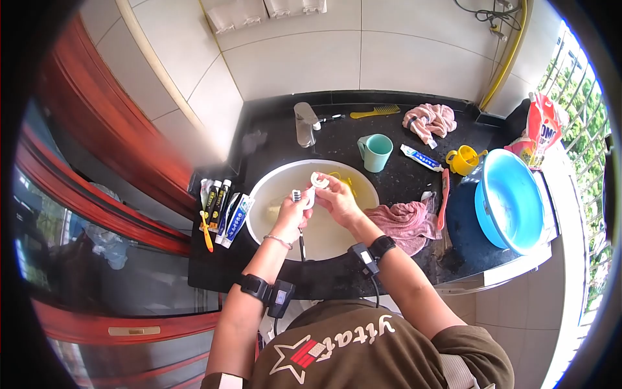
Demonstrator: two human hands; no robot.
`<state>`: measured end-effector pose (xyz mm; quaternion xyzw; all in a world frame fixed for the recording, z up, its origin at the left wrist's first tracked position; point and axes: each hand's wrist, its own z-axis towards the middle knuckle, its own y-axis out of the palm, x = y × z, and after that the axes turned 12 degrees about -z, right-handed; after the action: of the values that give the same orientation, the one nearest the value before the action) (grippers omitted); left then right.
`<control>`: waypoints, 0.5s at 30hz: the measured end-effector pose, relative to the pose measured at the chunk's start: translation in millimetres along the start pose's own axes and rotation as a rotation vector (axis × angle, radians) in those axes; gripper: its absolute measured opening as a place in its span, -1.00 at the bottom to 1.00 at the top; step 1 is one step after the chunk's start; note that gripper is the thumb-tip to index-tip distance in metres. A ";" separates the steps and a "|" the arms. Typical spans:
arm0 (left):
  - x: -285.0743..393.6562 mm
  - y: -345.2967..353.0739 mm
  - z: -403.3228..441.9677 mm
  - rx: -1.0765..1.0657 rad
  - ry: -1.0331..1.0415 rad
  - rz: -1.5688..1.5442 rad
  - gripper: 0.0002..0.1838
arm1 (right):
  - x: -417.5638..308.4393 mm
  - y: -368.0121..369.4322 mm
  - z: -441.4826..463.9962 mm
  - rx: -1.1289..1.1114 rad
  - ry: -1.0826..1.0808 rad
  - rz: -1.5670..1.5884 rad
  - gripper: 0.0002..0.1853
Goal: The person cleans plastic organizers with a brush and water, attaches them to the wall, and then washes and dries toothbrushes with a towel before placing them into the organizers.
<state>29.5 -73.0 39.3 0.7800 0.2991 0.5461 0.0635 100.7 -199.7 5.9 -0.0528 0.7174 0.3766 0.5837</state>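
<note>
1. Toothbrush in the left hand: the fingers are closed around its dark handle, with the bristle head showing just beyond the hand on the far side and the handle's end showing on the near side.
2. White curved piece in the right hand: thumb and fingers pinch it at the fingertips, on that hand's left and far side. It sits to the right of the bristle head; whether the left fingers also touch it, I cannot tell.
3. Both hands are close together above the white oval sink.
4. Pink cloth lies just right of the sink; a mint cup stands farther back.
5. Toothpaste tubes and an orange toothbrush lie left of the sink.
</note>
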 end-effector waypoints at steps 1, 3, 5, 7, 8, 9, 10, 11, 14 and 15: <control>3.3 -0.8 0.1 -0.019 -0.004 0.071 -0.81 | -6.2 -4.8 0.8 -0.073 0.047 -0.048 -0.61; -2.9 -6.8 5.3 -0.032 -0.011 0.141 -0.82 | -12.6 -7.0 10.0 -0.044 0.084 -0.147 -0.72; -27.6 -13.4 23.4 -0.006 0.609 0.801 -0.86 | -23.4 0.0 15.6 0.054 0.153 -0.911 -0.70; -26.4 -3.8 22.4 0.001 0.763 0.976 -0.88 | 4.2 -10.4 34.0 0.287 -0.229 -1.110 -0.54; -23.5 -2.7 23.3 -0.023 0.704 0.939 -0.88 | 5.9 -11.6 38.7 0.299 -0.106 -1.002 -0.52; -22.1 -3.0 23.2 -0.047 0.646 0.903 -0.86 | 2.6 -8.2 38.5 0.308 0.015 -0.891 -0.51; -22.0 -6.8 27.5 -0.063 0.629 0.858 -0.84 | -9.9 -5.5 28.9 0.210 0.226 -0.597 -0.56; -20.2 -10.8 27.9 -0.066 0.631 0.859 -0.84 | -7.5 -11.7 25.4 0.213 0.223 -0.597 -0.56; 2.4 -0.1 2.6 -0.089 0.187 0.306 -0.75 | -11.6 -13.0 8.3 -0.013 0.146 -0.265 -0.68; 3.0 1.3 0.2 -0.084 0.185 0.303 -0.75 | -13.7 -14.4 7.8 -0.017 0.151 -0.267 -0.68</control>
<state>30.8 -72.4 42.2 0.7590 0.1597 0.6310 -0.0148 118.7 -210.2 10.7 -0.1807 0.7427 0.2967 0.5725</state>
